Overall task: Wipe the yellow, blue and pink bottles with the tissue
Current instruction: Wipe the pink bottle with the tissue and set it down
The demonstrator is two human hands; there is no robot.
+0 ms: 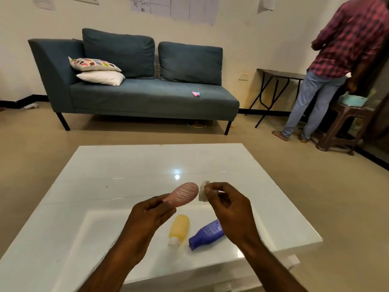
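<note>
My left hand (147, 213) grips the pink bottle (185, 193) by its cap end and holds it above the white table (105, 175), its rounded base pointing away and to the right. A small white tissue (203, 192) is pinched in my right hand (228, 207), right beside the pink bottle's base. On the table below, the yellow bottle (179, 228) lies on its side with its white cap toward me. The blue bottle (207, 233) lies next to it, partly hidden behind my right wrist.
A blue-grey sofa (134, 95) with cushions stands beyond the table against the wall. At the far right a person (328, 66) in a checked shirt stands with their back turned, by a folding table (277, 81) and a brown stool (341, 127).
</note>
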